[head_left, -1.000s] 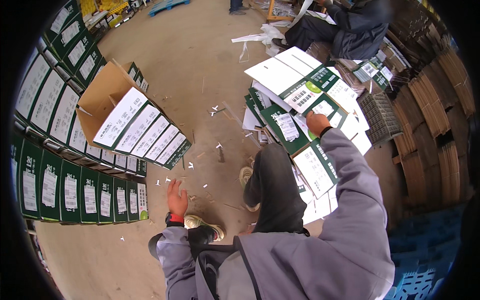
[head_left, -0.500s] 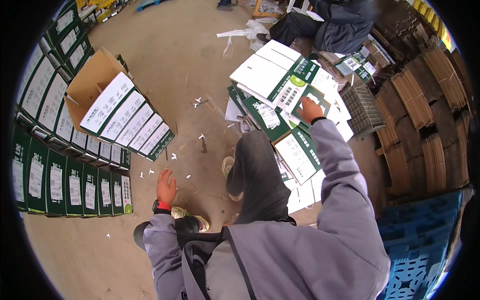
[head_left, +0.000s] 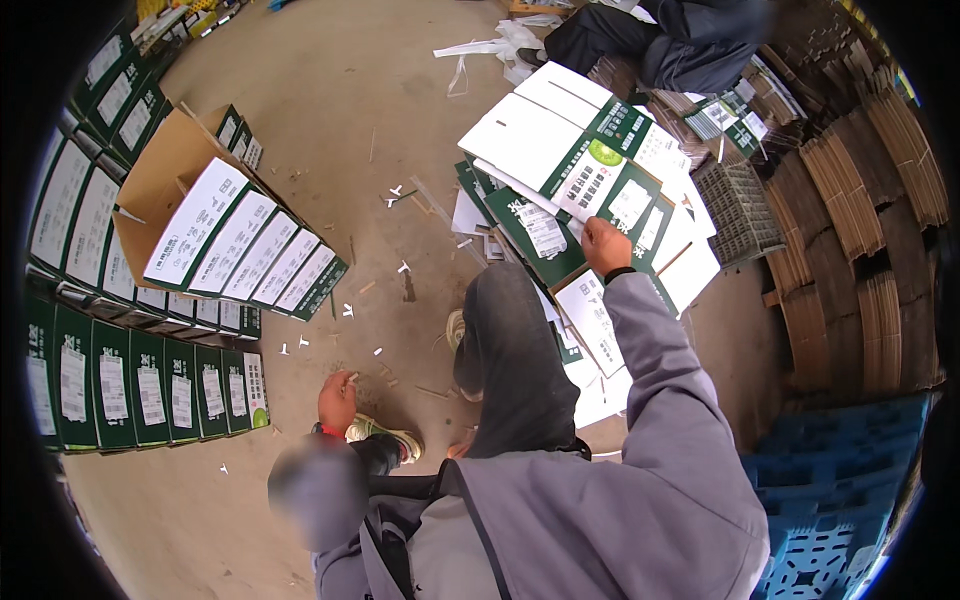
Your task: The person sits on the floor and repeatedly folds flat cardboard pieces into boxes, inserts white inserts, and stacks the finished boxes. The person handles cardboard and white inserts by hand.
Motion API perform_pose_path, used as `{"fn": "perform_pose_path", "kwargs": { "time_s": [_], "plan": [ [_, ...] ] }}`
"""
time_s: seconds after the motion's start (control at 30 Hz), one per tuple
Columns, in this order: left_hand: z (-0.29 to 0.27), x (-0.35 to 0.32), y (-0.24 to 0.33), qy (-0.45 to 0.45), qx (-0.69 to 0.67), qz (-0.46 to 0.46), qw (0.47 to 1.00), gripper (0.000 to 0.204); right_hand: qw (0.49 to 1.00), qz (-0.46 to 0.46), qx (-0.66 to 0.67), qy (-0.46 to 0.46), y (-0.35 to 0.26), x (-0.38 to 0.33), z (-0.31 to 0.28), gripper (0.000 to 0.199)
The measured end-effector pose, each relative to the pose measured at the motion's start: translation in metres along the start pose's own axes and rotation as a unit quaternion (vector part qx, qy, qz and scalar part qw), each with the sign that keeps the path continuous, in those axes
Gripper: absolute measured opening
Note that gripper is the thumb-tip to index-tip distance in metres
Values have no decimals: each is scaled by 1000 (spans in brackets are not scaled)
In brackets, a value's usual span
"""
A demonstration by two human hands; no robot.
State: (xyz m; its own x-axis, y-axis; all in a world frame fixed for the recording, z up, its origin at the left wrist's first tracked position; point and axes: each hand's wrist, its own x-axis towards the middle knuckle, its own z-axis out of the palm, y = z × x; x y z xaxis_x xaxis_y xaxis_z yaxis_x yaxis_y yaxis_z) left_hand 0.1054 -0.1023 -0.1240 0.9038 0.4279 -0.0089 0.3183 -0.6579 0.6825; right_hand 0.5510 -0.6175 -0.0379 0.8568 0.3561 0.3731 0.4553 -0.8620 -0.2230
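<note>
With arms (head_left: 675,400) held well apart

Holding the right arm (head_left: 645,325) out ahead, with the right hand (head_left: 607,246) curled, back upward. Hanging the left hand (head_left: 337,402) low near the left foot (head_left: 402,440), with fingers (head_left: 347,381) partly bent. Bending the right knee (head_left: 498,295).

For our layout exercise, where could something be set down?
Mostly bare floor lies between the open carton and white plastic, and below the green cartons. Crowded: the flattened cartons under the right hand; scraps beyond the left hand.

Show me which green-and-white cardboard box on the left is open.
The green-and-white cardboard box with raised brown flaps; only it shows its inside there.
</note>
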Motion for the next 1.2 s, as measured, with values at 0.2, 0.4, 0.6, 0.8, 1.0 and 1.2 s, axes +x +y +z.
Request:
{"fn": "perform_pose_path", "kwargs": {
  "time_s": [0.2, 0.4, 0.6, 0.8, 1.0, 1.2],
  "plan": [
    [15, 4, -4, -54, -6, 13, 998, 29, 998, 49, -27, 1, 22, 1, 7, 16],
    [13, -6, 1, -71, -3, -10, 997, 31, 979, -73, 188, -4, -62, -17, 6, 8],
    [11, -14, -5, -100, 22, -18, 995, 31, 991, 103, -84, 19, -55, 9, -3, 44],
    [20, -17, -1, -102, 19, -3, 995, 32, 998, 37, 48, 7, 8, -13, 10, 16],
    [21, -15, -9, -110, 21, 22, 993, 31, 923, 142, 332, -137, -29, -77, 6, 19],
    [23, -13, -7, -126, 22, 1, 992, 31, 892, 93, 421, -136, -17, -106, 11, 18]
  ]
}}
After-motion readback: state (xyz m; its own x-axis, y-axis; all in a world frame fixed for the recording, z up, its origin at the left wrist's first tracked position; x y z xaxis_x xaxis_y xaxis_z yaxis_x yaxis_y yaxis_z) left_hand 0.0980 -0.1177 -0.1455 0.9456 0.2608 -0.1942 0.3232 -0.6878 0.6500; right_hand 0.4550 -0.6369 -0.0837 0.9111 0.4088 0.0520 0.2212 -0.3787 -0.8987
